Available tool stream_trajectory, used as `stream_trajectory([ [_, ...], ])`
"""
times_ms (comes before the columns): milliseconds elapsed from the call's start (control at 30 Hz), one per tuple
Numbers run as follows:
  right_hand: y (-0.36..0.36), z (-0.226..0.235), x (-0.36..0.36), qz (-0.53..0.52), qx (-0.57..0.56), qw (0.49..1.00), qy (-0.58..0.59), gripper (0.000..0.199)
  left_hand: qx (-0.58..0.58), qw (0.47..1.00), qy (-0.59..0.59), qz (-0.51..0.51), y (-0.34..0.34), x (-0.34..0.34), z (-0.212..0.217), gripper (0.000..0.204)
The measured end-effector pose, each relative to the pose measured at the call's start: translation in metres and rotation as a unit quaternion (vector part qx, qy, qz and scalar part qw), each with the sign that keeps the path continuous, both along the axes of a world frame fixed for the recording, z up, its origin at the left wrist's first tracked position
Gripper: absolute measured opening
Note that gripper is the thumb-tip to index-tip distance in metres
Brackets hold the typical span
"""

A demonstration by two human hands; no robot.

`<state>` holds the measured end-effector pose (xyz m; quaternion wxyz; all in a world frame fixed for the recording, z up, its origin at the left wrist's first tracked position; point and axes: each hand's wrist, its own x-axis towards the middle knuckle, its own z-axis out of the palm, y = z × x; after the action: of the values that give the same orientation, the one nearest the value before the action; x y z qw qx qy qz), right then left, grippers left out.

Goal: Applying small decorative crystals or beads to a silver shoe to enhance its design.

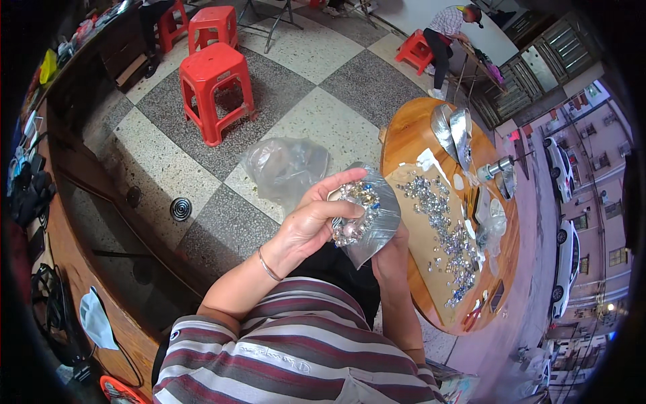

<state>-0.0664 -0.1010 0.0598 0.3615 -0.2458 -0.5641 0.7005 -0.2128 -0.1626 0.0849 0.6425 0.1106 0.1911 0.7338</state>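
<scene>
My left hand [316,219] reaches over the top of a small clear plastic bag [377,222], its fingers curled on the bag's mouth. Inside the bag lies a cluster of shiny beads and rhinestones [353,215]. My right hand [390,259] holds the same bag from beneath and is mostly hidden behind it. A thin bracelet sits on my left wrist. To the right stands a round wooden table [410,135] with a tan sheet [424,242] covered in several loose silvery rhinestones [447,229].
A crumpled clear bag [286,165] lies on the checkered floor. Red plastic stools [215,87] stand behind it. Silver foil pouches [452,131] and a small bottle [494,168] rest on the table. Another person [444,37] bends at a far table. A wooden counter [74,262] runs along my left.
</scene>
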Motion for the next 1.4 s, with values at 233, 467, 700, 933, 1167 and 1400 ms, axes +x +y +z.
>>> stream_trajectory([
  [233,0.000,0.007,0.001,0.006,-0.003,1.000,-0.026,0.023,-0.007,0.999,0.037,0.005,0.001,0.002,-0.002,0.053],
  [467,-0.001,0.008,0.001,-0.028,0.120,0.990,-0.069,0.034,-0.015,0.998,0.051,-0.036,0.001,0.003,-0.005,0.054],
  [700,0.005,0.020,0.012,0.014,0.154,0.978,-0.143,0.047,-0.031,0.997,0.070,-0.011,0.004,0.010,-0.008,0.053],
  [933,0.049,0.013,0.029,-0.126,0.313,0.924,-0.180,0.036,-0.026,0.977,0.190,0.091,0.012,0.023,-0.014,0.057],
  [1167,0.042,0.053,0.034,-0.087,0.475,0.842,-0.239,0.016,-0.034,0.949,0.285,0.130,0.015,0.036,-0.008,0.062],
  [1400,0.048,0.059,0.035,-0.038,0.582,0.783,-0.214,0.015,-0.017,0.933,0.336,0.132,0.015,0.045,0.001,0.062],
])
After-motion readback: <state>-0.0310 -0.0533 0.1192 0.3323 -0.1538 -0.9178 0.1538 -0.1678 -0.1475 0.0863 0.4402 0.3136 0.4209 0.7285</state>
